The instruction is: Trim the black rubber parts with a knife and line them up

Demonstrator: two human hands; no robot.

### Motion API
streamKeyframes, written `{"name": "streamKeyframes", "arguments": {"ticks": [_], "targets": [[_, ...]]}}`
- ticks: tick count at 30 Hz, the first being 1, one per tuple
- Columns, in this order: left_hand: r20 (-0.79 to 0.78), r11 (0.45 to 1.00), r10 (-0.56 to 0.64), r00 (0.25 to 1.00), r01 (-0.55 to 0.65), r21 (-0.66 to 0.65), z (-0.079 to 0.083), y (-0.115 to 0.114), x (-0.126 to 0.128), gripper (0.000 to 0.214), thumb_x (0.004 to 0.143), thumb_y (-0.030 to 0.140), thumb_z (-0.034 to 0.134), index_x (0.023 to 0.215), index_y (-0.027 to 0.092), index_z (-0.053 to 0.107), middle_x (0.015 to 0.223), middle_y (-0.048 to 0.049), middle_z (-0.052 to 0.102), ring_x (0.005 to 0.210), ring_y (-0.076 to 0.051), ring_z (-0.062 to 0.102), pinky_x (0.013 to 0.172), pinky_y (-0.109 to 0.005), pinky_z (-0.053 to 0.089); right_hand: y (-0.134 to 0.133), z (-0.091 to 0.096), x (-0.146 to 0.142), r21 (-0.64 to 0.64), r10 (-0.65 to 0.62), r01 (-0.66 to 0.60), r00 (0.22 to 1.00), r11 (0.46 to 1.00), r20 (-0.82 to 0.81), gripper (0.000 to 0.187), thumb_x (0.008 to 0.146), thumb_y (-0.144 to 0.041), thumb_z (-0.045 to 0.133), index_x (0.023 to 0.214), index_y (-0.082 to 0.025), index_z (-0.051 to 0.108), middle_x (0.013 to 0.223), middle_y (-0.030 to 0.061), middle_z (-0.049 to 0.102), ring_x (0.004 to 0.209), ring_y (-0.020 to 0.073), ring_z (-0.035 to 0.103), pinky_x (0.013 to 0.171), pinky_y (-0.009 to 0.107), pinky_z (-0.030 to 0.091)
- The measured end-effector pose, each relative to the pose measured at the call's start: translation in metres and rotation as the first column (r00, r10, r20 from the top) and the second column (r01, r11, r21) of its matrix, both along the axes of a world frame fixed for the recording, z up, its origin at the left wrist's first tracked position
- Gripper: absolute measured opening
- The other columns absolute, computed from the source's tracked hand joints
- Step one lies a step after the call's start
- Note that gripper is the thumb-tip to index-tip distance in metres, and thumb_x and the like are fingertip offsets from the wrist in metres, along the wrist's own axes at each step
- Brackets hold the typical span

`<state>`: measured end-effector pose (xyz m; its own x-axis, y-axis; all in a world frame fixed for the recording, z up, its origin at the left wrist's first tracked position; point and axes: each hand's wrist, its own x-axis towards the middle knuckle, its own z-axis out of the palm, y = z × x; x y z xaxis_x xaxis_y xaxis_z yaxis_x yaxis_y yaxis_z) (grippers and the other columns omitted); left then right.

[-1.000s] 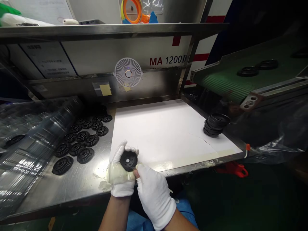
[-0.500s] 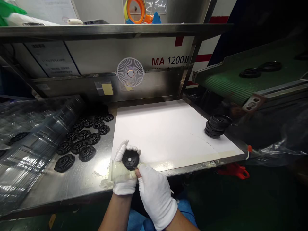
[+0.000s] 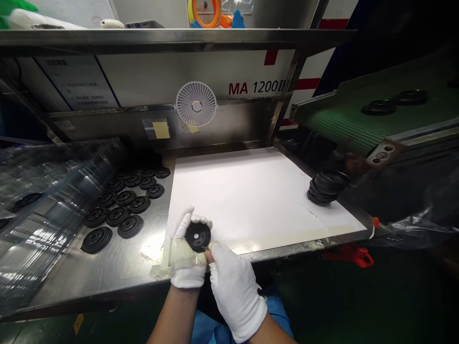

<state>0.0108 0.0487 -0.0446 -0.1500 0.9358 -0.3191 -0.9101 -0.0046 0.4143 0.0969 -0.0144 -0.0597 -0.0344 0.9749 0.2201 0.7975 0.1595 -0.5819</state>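
Note:
My left hand (image 3: 185,253), in a white glove wrapped with clear tape, is shut on a black moulded rubber disc (image 3: 198,236) with a central hole. My right hand (image 3: 234,292), also white-gloved, sits against the disc's lower edge. A thin metal tip, probably a small blade (image 3: 204,248), shows between its fingers and the disc. Most of that tool is hidden by the glove. Both hands are at the front edge of a white sheet (image 3: 244,200) lying on a steel table (image 3: 124,258).
Rows of black discs (image 3: 124,203) lie on the steel to the left, beside a clear plastic bag (image 3: 46,215). A stack of discs (image 3: 326,188) stands at the sheet's right. A green conveyor (image 3: 373,119) carries more discs. Red-handled scissors (image 3: 353,255) lie beyond the table's front edge.
The whole view has drifted slightly, shifting the scene rightward in the picture. Both hands keep the same hold on the black disc.

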Motion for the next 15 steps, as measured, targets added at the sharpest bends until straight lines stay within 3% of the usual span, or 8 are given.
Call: {"name": "streamKeyframes", "arguments": {"ticks": [3,6,8,11,15], "targets": [[-0.062,0.999,0.022,0.998,-0.019,0.041,-0.001,-0.003,0.001,0.030,0.076,0.011,0.058,0.106,0.018,0.062,0.078,-0.0020,0.062,0.079,-0.013,0.061,0.085,-0.035,0.050,-0.001,0.001,0.001,-0.008,0.016,-0.016,1.000,1.000,0.000,0.019,0.092,-0.023,0.041,0.075,-0.023,0.048,0.067,-0.0033,0.057,0.057,0.0127,0.049,0.055,0.026,0.022],[-0.084,0.988,-0.143,0.986,0.147,0.045,-0.003,-0.007,-0.004,0.038,0.077,0.017,0.056,0.115,0.016,0.059,0.098,-0.0110,0.064,0.096,-0.024,0.061,0.085,-0.045,0.050,0.000,0.002,0.006,0.011,0.028,-0.028,1.000,1.000,-0.001,0.021,0.093,-0.024,0.040,0.075,-0.022,0.048,0.067,-0.0029,0.057,0.058,0.0126,0.049,0.056,0.027,0.022],[-0.074,0.975,-0.211,0.975,0.215,0.049,-0.004,-0.008,-0.007,0.040,0.076,0.020,0.054,0.115,0.014,0.059,0.093,-0.0113,0.064,0.091,-0.026,0.061,0.081,-0.047,0.051,0.001,0.001,0.010,0.023,0.013,-0.013,1.000,1.000,0.007,0.020,0.093,-0.025,0.041,0.075,-0.022,0.049,0.067,-0.0028,0.057,0.059,0.0132,0.050,0.056,0.027,0.022],[-0.062,0.986,-0.150,0.987,0.154,0.059,-0.006,-0.005,-0.004,0.032,0.076,0.020,0.055,0.106,0.014,0.063,0.073,-0.0036,0.060,0.073,-0.018,0.060,0.074,-0.039,0.052,-0.001,-0.001,0.011,0.012,-0.036,0.036,0.999,0.999,0.016,0.019,0.093,-0.025,0.041,0.077,-0.023,0.050,0.065,-0.0028,0.056,0.058,0.0137,0.050,0.056,0.027,0.022],[-0.024,0.999,-0.039,0.999,0.039,0.019,-0.007,-0.002,0.005,0.021,0.077,0.016,0.058,0.098,0.016,0.064,0.067,0.0011,0.056,0.067,-0.012,0.057,0.073,-0.032,0.052,-0.005,-0.002,0.006,-0.014,-0.028,0.028,1.000,1.000,-0.001,0.017,0.091,-0.022,0.042,0.076,-0.023,0.049,0.066,-0.0036,0.057,0.059,0.0136,0.051,0.057,0.027,0.023]]}}
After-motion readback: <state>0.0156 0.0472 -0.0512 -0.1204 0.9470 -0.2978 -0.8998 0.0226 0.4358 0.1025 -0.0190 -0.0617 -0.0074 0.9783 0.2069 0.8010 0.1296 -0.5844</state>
